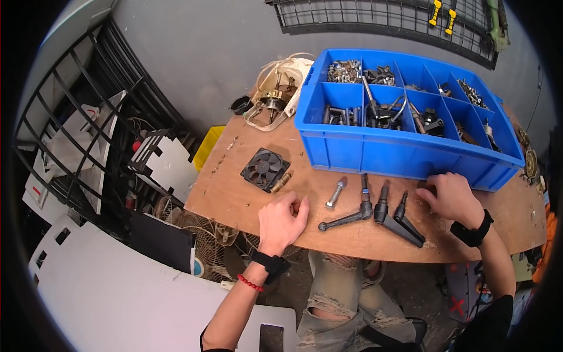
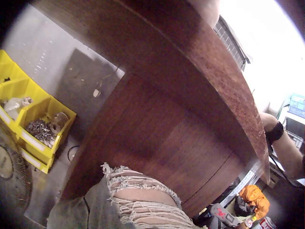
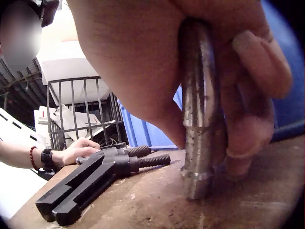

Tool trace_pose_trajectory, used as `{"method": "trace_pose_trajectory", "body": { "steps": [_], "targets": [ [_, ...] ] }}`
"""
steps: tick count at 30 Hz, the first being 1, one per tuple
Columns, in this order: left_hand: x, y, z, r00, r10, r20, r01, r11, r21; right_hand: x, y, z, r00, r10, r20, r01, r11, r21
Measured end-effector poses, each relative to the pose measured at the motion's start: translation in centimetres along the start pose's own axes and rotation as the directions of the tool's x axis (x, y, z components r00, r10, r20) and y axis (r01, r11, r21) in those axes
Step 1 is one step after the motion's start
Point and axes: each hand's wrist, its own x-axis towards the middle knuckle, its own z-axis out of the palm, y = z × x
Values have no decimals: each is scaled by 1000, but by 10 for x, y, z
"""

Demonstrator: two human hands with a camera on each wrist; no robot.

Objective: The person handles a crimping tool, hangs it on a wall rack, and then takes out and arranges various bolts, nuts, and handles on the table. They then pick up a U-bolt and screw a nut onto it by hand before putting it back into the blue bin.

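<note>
In the right wrist view, my right hand [image 3: 138,62] grips a shiny metal cylindrical part [image 3: 198,109], whose lower end meets the tabletop. The head view shows that right hand [image 1: 454,199] by the front of the blue bin [image 1: 404,154], with the part hidden. My left hand [image 1: 280,223] rests loosely curled at the table's front edge, holding nothing visible. Between the hands lie a silver bolt [image 1: 335,194] and several black clamping levers [image 1: 359,216] with threaded studs. A black fan [image 1: 265,169] and a brass fitting [image 1: 281,182] lie beyond my left hand.
The bin's compartments hold bolts, levers and small hardware. A white housing with a motor [image 1: 272,100] stands at the back left of the wooden table [image 1: 223,190]. Yellow bins [image 2: 59,129] show below table level. A person's knees are under the front edge.
</note>
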Motion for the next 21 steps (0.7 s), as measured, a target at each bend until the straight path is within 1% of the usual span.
{"method": "trace_pose_trajectory", "body": {
  "steps": [1, 4, 7, 10, 13, 19, 21],
  "targets": [
    [0, 0, 0, 1000, 5, -3, -5, 1000, -1, -1, 1, -1, 1000, 18, 11, -19, 1000, 12],
    [0, 2, -1, 1000, -6, 8, 6, 1000, 2, -6, 1, -3, 1000, 28, -15, -28, 998, -48],
    [0, -1, 1, 1000, 3, 0, -3, 1000, 7, -11, -7, -7, 1000, 7, -11, -7, 998, -62],
    [1, 2, 1, 1000, -8, 8, 8, 1000, 1, -13, -10, -5, 998, -51, -24, 51, 999, 4],
    [1, 2, 1, 1000, -11, 8, 11, 1000, 6, -11, -13, -6, 998, -55, -2, 55, 998, 26],
    [1, 1, 1, 1000, -13, 11, 13, 1000, 1, -11, -15, -7, 1000, -24, -6, 24, 1000, 4],
    [0, -1, 2, 1000, -5, 5, 5, 1000, 4, -12, -11, -3, 999, -4, 32, 5, 999, -43]
  ]
}}
